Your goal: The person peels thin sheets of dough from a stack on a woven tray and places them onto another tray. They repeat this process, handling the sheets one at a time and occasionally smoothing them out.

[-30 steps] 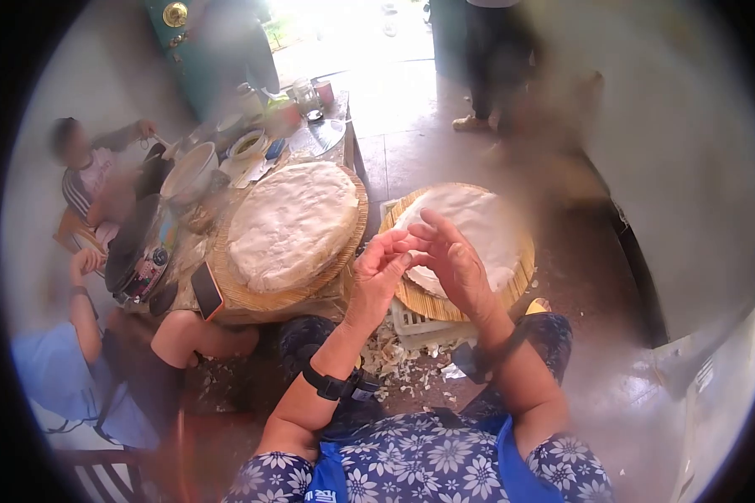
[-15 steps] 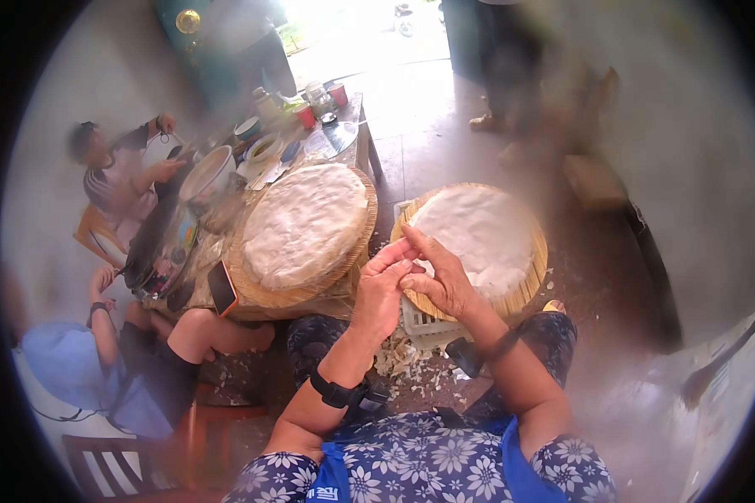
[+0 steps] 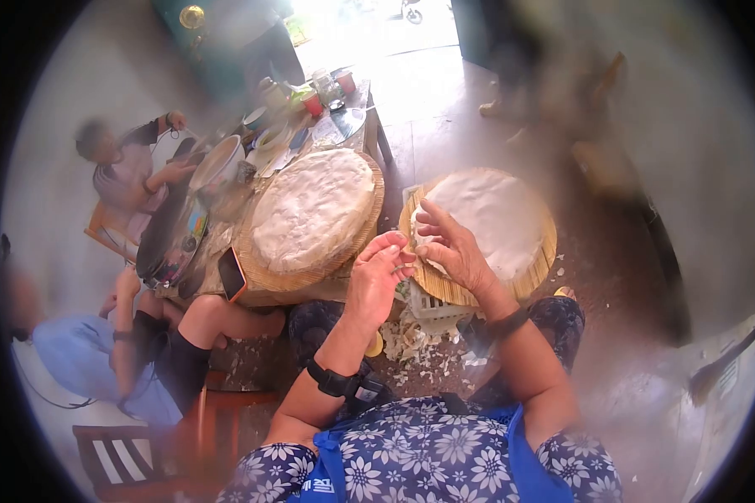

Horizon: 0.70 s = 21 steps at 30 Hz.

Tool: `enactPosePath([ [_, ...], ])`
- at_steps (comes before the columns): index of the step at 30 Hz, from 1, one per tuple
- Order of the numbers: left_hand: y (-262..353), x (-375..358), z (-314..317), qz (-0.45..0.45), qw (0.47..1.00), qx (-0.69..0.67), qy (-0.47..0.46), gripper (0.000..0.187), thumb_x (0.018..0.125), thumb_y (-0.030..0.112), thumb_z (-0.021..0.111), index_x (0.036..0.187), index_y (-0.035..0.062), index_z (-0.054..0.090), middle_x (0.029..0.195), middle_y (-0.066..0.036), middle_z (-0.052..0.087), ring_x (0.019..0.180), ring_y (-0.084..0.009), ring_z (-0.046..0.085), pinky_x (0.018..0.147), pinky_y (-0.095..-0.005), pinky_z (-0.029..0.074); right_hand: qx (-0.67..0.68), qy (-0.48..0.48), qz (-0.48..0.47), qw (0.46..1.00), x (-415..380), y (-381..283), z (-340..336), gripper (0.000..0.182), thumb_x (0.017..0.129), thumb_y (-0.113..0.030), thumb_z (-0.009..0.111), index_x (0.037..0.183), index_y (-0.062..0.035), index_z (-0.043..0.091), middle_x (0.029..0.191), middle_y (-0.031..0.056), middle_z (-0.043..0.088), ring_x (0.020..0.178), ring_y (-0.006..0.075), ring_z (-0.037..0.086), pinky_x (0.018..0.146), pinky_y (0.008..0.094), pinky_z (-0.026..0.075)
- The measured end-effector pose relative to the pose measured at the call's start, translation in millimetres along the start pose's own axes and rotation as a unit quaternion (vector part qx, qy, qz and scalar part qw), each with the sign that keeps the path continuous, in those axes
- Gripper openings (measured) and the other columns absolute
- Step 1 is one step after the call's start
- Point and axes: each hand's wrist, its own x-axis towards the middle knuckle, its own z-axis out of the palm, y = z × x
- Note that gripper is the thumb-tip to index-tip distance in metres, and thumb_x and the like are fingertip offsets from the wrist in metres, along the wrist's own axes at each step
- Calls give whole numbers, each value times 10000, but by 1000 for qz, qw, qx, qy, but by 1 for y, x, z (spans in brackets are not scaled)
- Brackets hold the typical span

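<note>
My left hand (image 3: 381, 272) is held palm up before my lap, its fingers curled and the thumb and fingertips drawn together. Whether something small sits in that pinch I cannot make out. Beside it, my right hand (image 3: 457, 251) hovers at the near left edge of a round straw tray (image 3: 545, 264), fingers apart and nothing visible in them. A smooth white layer (image 3: 491, 218) covers most of this tray. To the left, a second round straw tray (image 3: 377, 189) on the table bears a similar white, slightly lumpy layer (image 3: 315, 210).
A white plastic crate (image 3: 432, 306) stands under the right tray, with pale scraps (image 3: 419, 339) scattered on the floor. The wooden table (image 3: 310, 295) holds a phone (image 3: 231, 274), a large bowl (image 3: 218, 161), red cups (image 3: 313, 105) and jars. Two people sit at the left.
My hands have parted a little; the right has moved right and its fingers have spread, while the left stays curled. The view has shifted slightly. The seated person in blue has lowered an arm.
</note>
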Motion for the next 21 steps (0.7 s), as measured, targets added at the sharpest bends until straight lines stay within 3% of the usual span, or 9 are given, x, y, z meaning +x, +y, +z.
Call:
enactPosePath([
  [2, -16, 4, -24, -45, 998, 1, 45, 188, 879, 243, 594, 977, 84, 611, 923, -10, 602, 849, -143, 572, 744, -312, 451, -3, 18, 16, 1000, 0, 2, -3, 721, 794, -388, 657, 1374, -59, 383, 1209, 167, 560, 1044, 228, 568, 879, 335, 463],
  [3, -32, 10, -41, -82, 993, 37, 81, 264, 852, 375, 626, 923, 121, 620, 863, 5, 599, 813, -143, 567, 724, -318, 436, 1, 25, 24, 999, 2, 3, -6, 707, 800, -387, 649, 1369, -57, 389, 1206, 171, 560, 1047, 232, 569, 883, 337, 463],
  [4, -52, 14, -58, -128, 982, 56, 126, 272, 841, 389, 635, 915, 128, 618, 842, 12, 592, 787, -141, 560, 714, -319, 431, 4, 32, 32, 999, 3, 3, -7, 693, 807, -386, 640, 1364, -55, 394, 1202, 176, 561, 1049, 236, 569, 886, 340, 462],
  [6, -89, 16, -89, -217, 953, 112, 178, 256, 822, 340, 659, 889, 100, 596, 927, -26, 616, 808, -184, 572, 764, -349, 446, 0, 42, 35, 998, 3, 1, -7, 668, 818, -390, 624, 1349, -48, 408, 1192, 185, 563, 1046, 246, 573, 899, 343, 457],
  [9, -126, 18, -123, -239, 939, 88, 233, 282, 807, 218, 631, 1062, 104, 594, 1040, -41, 583, 902, -195, 543, 796, -361, 428, -9, 55, 42, 998, 2, 6, -10, 654, 824, -390, 622, 1342, -46, 417, 1185, 185, 568, 1032, 247, 580, 897, 340, 456],
  [12, -124, 15, -127, -223, 941, 168, 191, 550, 762, 114, 592, 1299, 166, 482, 1224, -62, 481, 1030, -209, 480, 853, -378, 402, -15, 54, 55, 997, 3, 13, -11, 652, 827, -395, 622, 1339, -43, 422, 1181, 189, 569, 1035, 247, 580, 895, 334, 455],
  [13, -120, 16, -133, -237, 948, 149, 154, 768, 735, 45, 566, 1432, 225, 300, 1373, -52, 327, 1117, -227, 419, 914, -403, 374, -8, 56, 57, 997, 3, 13, -10, 650, 829, -394, 625, 1334, -37, 427, 1173, 196, 571, 1036, 244, 581, 894, 329, 454],
  [16, -115, 20, -131, -175, 981, -19, 87, 807, 731, 14, 564, 1446, 224, 252, 1398, -38, 294, 1113, -235, 429, 940, -412, 367, -7, 52, 64, 997, 5, 14, -10, 645, 830, -388, 626, 1331, -33, 430, 1169, 201, 572, 1039, 241, 581, 893, 327, 454],
  [21, -108, 20, -128, -168, 981, -76, 59, 786, 747, 13, 576, 1438, 202, 253, 1394, -39, 288, 1118, -243, 445, 947, -422, 379, -15, 58, 66, 996, 8, 17, -8, 603, 841, -360, 618, 1324, -43, 445, 1158, 183, 583, 1035, 226, 578, 872, 319, 462],
])
